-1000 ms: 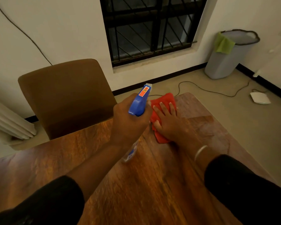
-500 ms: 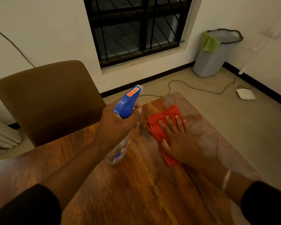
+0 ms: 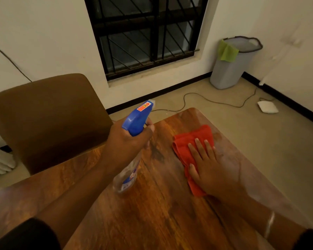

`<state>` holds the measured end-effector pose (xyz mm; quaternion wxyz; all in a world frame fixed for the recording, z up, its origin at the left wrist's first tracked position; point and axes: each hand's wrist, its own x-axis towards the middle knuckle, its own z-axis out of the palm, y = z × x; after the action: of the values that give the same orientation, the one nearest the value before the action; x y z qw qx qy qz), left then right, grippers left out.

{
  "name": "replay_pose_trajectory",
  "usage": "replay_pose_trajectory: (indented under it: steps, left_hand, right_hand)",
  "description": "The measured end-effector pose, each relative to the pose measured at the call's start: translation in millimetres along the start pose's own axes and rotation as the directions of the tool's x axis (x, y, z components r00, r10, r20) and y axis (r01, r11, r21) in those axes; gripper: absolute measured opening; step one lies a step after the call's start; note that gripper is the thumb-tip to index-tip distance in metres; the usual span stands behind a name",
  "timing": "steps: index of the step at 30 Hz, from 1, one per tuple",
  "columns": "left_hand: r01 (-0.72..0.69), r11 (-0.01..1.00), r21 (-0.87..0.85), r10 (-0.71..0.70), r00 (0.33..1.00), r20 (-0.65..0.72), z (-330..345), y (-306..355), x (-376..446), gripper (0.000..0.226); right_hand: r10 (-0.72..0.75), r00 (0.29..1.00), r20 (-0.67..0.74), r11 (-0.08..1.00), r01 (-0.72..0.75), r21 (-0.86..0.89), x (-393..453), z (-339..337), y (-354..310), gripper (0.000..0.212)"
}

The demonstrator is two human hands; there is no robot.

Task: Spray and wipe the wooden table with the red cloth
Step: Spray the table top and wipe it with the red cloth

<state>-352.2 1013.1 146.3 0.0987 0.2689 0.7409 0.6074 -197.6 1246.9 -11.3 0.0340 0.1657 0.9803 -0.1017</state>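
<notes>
Red cloth (image 3: 192, 141) lies flat under my open right hand (image 3: 209, 167); my left hand (image 3: 127, 141) grips the spray bottle (image 3: 134, 139). I'd press evenly, overlapping strokes across the worktop (image 3: 161, 213).

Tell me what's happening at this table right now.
A person is cleaning a wooden table. The left hand holds a blue-topped spray bottle above the wood, nozzle aimed at the far corner. The right hand lies flat on a red cloth near that corner.
</notes>
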Motion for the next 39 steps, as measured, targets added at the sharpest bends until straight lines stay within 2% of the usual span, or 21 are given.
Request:
replay_pose_trajectory:
  steps: [2, 5, 9, 10, 12, 16, 19, 21, 23, 25, 28, 31, 34, 37, 39]
  left_hand:
    - [0.005, 1.000, 0.008, -0.005, 1.000, 0.023, 0.5, 0.6, 3.3, 0.012]
    - [0.030, 0.999, 0.012, -0.030, 0.999, 0.012, 6.3, 3.4, 1.7, 0.018]
    - [0.074, 0.996, 0.042, -0.078, 0.994, 0.081, 8.4, 5.2, -11.9, 0.014]
    - [0.095, 0.995, 0.044, -0.099, 0.989, 0.109, 7.7, 4.6, -14.2, 0.024]
    - [0.120, 0.992, 0.033, -0.123, 0.986, 0.113, 6.6, 3.8, -16.5, 0.038]
    - [0.100, 0.995, 0.015, -0.100, 0.994, 0.036, 12.3, 8.2, -11.7, 0.012]
    - [0.079, 0.997, 0.023, -0.081, 0.992, 0.101, 15.2, 8.6, -7.1, 0.012]
    - [0.060, 0.998, 0.019, -0.062, 0.989, 0.131, 15.6, 7.9, -7.9, 0.011]
    - [0.034, 0.999, 0.021, -0.036, 0.991, 0.125, 15.8, 7.6, -10.2, 0.008]
    - [0.023, 0.999, 0.038, -0.027, 0.992, 0.123, 15.7, 6.7, -11.5, 0.008]
    - [-0.016, 0.998, 0.062, 0.007, 0.991, 0.135, 18.6, 9.9, -16.6, 0.016]
    - [-0.057, 0.993, 0.104, 0.036, 0.980, 0.198, 25.7, 12.1, -23.6, 0.012]
    - [-0.060, 0.992, 0.111, 0.036, 0.977, 0.208, 27.7, 17.6, -28.5, 0.011]
    - [-0.061, 0.993, 0.102, 0.043, 0.984, 0.173, 25.8, 21.0, -31.7, 0.017]
    - [-0.057, 0.993, 0.107, 0.041, 0.988, 0.147, 24.0, 24.9, -34.3, 0.011]
  right_hand:
    - [0.042, 0.999, 0.025, 0.999, -0.043, 0.014, 10.9, -2.6, 8.3, 0.080]
    - [0.110, 0.994, 0.010, 0.994, -0.110, -0.010, 92.3, -17.6, 14.4, 0.076]
    - [0.222, 0.965, 0.139, 0.966, -0.237, 0.103, 181.7, -46.6, 22.6, 0.080]
    - [0.221, 0.965, 0.139, 0.967, -0.235, 0.095, 183.0, -47.6, 24.8, 0.081]
    - [0.181, 0.977, 0.114, 0.979, -0.190, 0.068, 159.5, -42.1, 29.3, 0.079]
    - [0.183, 0.983, 0.015, 0.981, -0.183, 0.059, 43.1, -21.8, 52.7, 0.076]
    - [0.208, 0.978, 0.015, 0.977, -0.208, 0.037, -63.4, -7.9, 65.1, 0.076]
    - [0.236, 0.971, 0.038, 0.971, -0.237, 0.010, -102.3, -2.8, 64.5, 0.077]
    - [0.260, 0.963, 0.071, 0.966, -0.259, -0.024, -90.3, -7.6, 63.7, 0.080]
    - [0.259, 0.965, 0.049, 0.965, -0.256, -0.060, -39.0, -19.8, 61.8, 0.079]
    - [0.225, 0.970, 0.093, 0.974, -0.227, 0.008, 62.6, -37.4, 60.4, 0.080]
    - [0.235, 0.964, 0.127, 0.970, -0.242, 0.039, 95.7, -41.1, 55.4, 0.081]
    - [0.189, 0.979, 0.080, 0.981, -0.191, 0.017, 46.1, -32.8, 57.4, 0.075]
    - [0.170, 0.985, 0.028, 0.985, -0.170, 0.006, -39.6, -20.1, 58.3, 0.073]
    - [0.143, 0.990, 0.003, 0.990, -0.143, 0.010, -96.1, -7.1, 56.4, 0.074]
